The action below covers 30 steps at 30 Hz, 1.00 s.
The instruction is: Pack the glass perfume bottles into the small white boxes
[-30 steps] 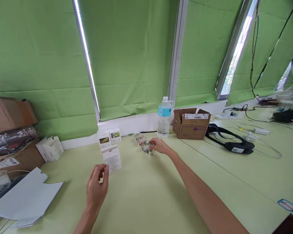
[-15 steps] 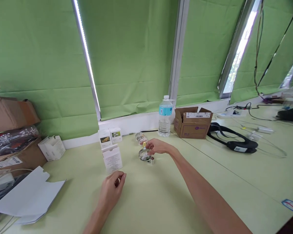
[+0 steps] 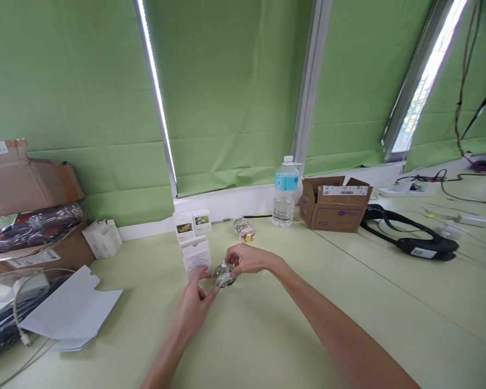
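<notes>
My right hand [image 3: 249,259] grips a round, flat glass perfume bottle [image 3: 223,277] with a short neck, pinching its right side low over the table. My left hand [image 3: 195,303] is open, thumb and index finger apart, at the bottle's left edge; whether it touches the glass I cannot tell. Just behind the left fingers stands a white printed carton [image 3: 195,255]. Two small white boxes with pictures [image 3: 193,224] are behind that carton. Farther back lie more shiny glass bottles [image 3: 242,227], a gold cap [image 3: 249,237] at their near end.
A water bottle [image 3: 285,197] and an open brown carton [image 3: 335,208] stand along the wall. To their right lies a black headset [image 3: 423,243]. On the left are cardboard boxes [image 3: 32,183], an open white box [image 3: 102,239], folded white card [image 3: 75,310] and cables [image 3: 20,313].
My right hand has brought the perfume bottle left and nearer to me. My left hand has moved up toward it and its fingers have spread. The view has turned slightly left.
</notes>
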Tool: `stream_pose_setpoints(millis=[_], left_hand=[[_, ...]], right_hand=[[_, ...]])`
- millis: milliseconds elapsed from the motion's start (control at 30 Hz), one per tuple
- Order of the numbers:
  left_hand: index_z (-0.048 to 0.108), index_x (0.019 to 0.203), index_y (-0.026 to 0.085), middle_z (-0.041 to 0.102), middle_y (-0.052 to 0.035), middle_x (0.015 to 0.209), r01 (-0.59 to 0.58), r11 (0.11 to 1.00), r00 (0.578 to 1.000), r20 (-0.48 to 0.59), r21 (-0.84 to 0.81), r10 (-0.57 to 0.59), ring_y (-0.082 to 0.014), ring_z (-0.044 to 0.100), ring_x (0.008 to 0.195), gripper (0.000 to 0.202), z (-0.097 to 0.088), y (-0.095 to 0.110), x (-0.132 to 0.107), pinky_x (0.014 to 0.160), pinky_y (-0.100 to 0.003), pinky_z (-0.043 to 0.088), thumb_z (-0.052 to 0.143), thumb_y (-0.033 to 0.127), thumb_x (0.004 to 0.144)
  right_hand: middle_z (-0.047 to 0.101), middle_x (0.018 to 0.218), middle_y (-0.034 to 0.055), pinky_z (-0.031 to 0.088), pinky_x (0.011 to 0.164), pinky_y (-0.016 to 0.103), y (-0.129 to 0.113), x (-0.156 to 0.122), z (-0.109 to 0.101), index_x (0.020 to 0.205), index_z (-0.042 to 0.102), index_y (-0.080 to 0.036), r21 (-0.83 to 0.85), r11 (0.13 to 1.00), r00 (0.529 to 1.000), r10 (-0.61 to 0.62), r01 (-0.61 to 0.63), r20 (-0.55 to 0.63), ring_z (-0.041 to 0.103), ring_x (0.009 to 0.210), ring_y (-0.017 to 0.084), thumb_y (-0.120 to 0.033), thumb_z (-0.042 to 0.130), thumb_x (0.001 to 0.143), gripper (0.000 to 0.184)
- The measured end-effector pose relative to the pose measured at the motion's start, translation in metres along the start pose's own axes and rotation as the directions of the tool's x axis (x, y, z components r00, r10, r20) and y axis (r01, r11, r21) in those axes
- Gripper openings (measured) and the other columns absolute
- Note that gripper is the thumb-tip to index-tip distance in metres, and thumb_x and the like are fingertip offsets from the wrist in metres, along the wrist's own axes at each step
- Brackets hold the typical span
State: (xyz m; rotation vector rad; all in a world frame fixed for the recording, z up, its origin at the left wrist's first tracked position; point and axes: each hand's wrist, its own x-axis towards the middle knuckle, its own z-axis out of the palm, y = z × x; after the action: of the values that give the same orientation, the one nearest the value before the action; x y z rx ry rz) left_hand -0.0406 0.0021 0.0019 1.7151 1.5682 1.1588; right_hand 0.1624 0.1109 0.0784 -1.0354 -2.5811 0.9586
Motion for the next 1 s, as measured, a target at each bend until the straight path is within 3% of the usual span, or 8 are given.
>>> stream_pose_setpoints(millis=[100,200,267,333,467,667,833,1000], left_hand=[[0.047,0.124,0.024,0.062,-0.004,0.108,0.009,1.0,0.999,0.043,0.024,-0.01,-0.008,0.044,0.051,0.049,-0.001,0.001,-0.001,0.051,-0.023,0.038,0.053,0.043,0.08],[0.054,0.118,0.022,0.062,0.0003,0.079,-0.004,0.998,0.998,0.059,0.057,0.001,-0.0111,0.046,0.053,0.042,-0.001,0.004,-0.001,0.053,-0.023,0.035,0.052,0.043,0.081],[0.057,0.114,0.022,0.055,0.0034,0.063,-0.004,0.997,0.999,0.049,0.08,0.0,-0.0123,0.044,0.053,0.04,-0.001,0.005,-0.002,0.052,-0.022,0.033,0.051,0.044,0.081],[0.059,0.112,0.021,0.049,0.0047,0.057,-0.006,0.996,0.999,0.046,0.093,0.002,-0.0126,0.042,0.051,0.04,-0.002,0.006,-0.002,0.051,-0.023,0.031,0.05,0.046,0.081],[0.06,0.109,0.021,0.046,0.0053,0.053,-0.007,0.995,0.998,0.055,0.103,0.001,-0.0126,0.04,0.05,0.041,-0.002,0.003,-0.002,0.05,-0.022,0.029,0.05,0.049,0.081],[0.06,0.11,0.022,0.046,0.0053,0.054,-0.004,0.996,0.999,0.051,0.092,-0.001,-0.0125,0.04,0.05,0.041,0.0,0.0,-0.001,0.05,-0.022,0.029,0.051,0.05,0.081],[0.06,0.11,0.023,0.047,0.0053,0.055,-0.008,0.995,0.999,0.054,0.097,0.002,-0.0125,0.041,0.05,0.038,-0.001,0.001,-0.002,0.05,-0.022,0.029,0.05,0.048,0.082],[0.06,0.109,0.022,0.047,0.0048,0.056,-0.006,0.996,0.999,0.046,0.09,0.002,-0.0128,0.042,0.052,0.038,-0.001,0.002,-0.002,0.051,-0.022,0.029,0.05,0.047,0.082]], right_hand=[[0.066,0.089,0.004,0.044,0.06,0.022,-0.01,0.0,0.007,0.098,0.066,-0.014,-0.05,0.999,1.0,-0.021,0.022,0.021,0.06,0.076,0.016,-0.036,0.072,0.065,0.04],[0.067,0.093,0.0036,0.044,0.058,0.02,-0.017,-0.002,0.006,0.103,0.065,-0.016,-0.08,0.997,0.998,-0.016,0.021,0.063,0.061,0.078,0.016,-0.034,0.072,0.065,0.042],[0.068,0.096,0.0028,0.044,0.057,0.019,-0.016,-0.006,-0.001,0.108,0.063,-0.019,-0.13,0.991,0.996,0.049,-0.039,0.073,0.063,0.078,0.015,-0.03,0.073,0.065,0.046],[0.067,0.102,0.0047,0.044,0.059,0.02,-0.011,-0.009,-0.011,0.112,0.062,-0.02,-0.198,0.972,0.991,0.132,-0.129,0.003,0.063,0.081,0.016,-0.025,0.069,0.068,0.046],[0.067,0.103,0.0132,0.043,0.063,0.026,0.006,-0.015,-0.023,0.102,0.067,-0.014,-0.299,0.907,0.952,0.256,-0.298,-0.17,0.063,0.088,0.024,-0.017,0.068,0.067,0.036],[0.071,0.081,0.0121,0.042,0.055,0.027,0.018,-0.015,-0.011,0.078,0.071,-0.014,-0.39,0.812,0.901,0.395,-0.434,-0.18,0.065,0.072,0.027,-0.004,0.074,0.05,0.03],[0.071,0.08,0.0137,0.042,0.055,0.027,0.02,-0.013,-0.003,0.072,0.071,-0.013,-0.41,0.803,0.901,0.383,-0.433,-0.202,0.066,0.072,0.026,0.003,0.069,0.049,0.028],[0.071,0.083,0.0136,0.042,0.06,0.027,0.014,-0.011,-0.011,0.068,0.07,-0.013,-0.363,0.867,0.932,0.265,-0.342,-0.247,0.065,0.075,0.024,-0.002,0.067,0.059,0.015]])
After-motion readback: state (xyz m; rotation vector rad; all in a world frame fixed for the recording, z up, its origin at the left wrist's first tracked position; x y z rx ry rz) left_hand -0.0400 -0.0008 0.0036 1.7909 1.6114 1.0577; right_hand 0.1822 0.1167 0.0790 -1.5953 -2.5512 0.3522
